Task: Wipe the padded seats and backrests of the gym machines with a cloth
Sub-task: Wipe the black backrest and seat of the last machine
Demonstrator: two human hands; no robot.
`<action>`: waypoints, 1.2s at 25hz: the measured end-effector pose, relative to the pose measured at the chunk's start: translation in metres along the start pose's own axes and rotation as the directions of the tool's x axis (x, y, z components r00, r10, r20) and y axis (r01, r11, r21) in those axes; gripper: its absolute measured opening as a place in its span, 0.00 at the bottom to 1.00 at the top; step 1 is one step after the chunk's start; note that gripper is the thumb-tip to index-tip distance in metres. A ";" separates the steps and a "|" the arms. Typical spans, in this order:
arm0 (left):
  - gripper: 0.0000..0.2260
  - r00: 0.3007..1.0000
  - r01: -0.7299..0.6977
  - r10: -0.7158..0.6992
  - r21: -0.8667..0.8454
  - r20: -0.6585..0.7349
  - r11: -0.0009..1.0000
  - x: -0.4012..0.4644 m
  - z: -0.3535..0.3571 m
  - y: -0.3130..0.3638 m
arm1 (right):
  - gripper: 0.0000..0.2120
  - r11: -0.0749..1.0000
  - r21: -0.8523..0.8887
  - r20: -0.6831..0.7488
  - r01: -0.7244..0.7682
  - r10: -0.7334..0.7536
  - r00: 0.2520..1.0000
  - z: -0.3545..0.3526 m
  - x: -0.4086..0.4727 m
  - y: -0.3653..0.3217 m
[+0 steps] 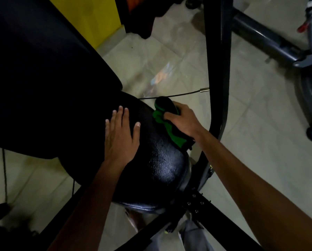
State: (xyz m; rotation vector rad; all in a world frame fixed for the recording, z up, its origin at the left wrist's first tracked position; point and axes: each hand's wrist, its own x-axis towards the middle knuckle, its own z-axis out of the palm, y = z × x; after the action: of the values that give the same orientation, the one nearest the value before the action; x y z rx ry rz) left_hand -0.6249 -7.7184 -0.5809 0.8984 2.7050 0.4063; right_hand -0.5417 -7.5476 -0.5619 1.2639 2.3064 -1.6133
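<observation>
Wiping the padded seat, right edge.
Our left hand [121, 136] rests flat, fingers straight, on the black seat [162, 165]; our right hand [183, 120] grasps the green cloth [162, 124] against its far right rim. Next, we judge, sweep across toward the backrest [43, 78].

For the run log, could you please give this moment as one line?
right hand grips cloth at seat edge | left hand flat on seat

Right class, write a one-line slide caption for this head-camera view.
Left hand rests flat on the black padded seat while the right hand grips a green-and-black cloth at its edge.
</observation>
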 end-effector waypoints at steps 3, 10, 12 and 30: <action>0.27 1.000 -0.009 0.008 -0.011 -0.010 1.000 -0.005 -0.001 -0.002 | 0.12 0.997 0.061 -0.045 0.043 -0.040 0.998 -0.005 -0.046 0.014; 0.26 1.000 -0.007 0.007 -0.006 -0.011 1.000 -0.003 0.000 -0.001 | 0.14 0.994 0.101 -0.101 -0.033 0.043 0.994 -0.009 -0.059 0.036; 0.25 1.000 -0.002 0.002 0.005 -0.017 1.000 -0.002 0.000 0.000 | 0.14 0.989 0.144 -0.075 -0.043 0.054 0.996 -0.006 -0.050 0.034; 0.40 0.986 -0.133 0.126 0.060 0.113 0.989 -0.015 -0.008 -0.009 | 0.31 0.978 0.209 -0.588 0.011 0.117 0.800 0.075 -0.189 0.055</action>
State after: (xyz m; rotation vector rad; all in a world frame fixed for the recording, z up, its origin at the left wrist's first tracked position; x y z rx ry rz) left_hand -0.6202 -7.7358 -0.5741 1.0869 2.5835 0.2846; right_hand -0.4104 -7.7117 -0.5484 2.1385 2.4166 -1.6338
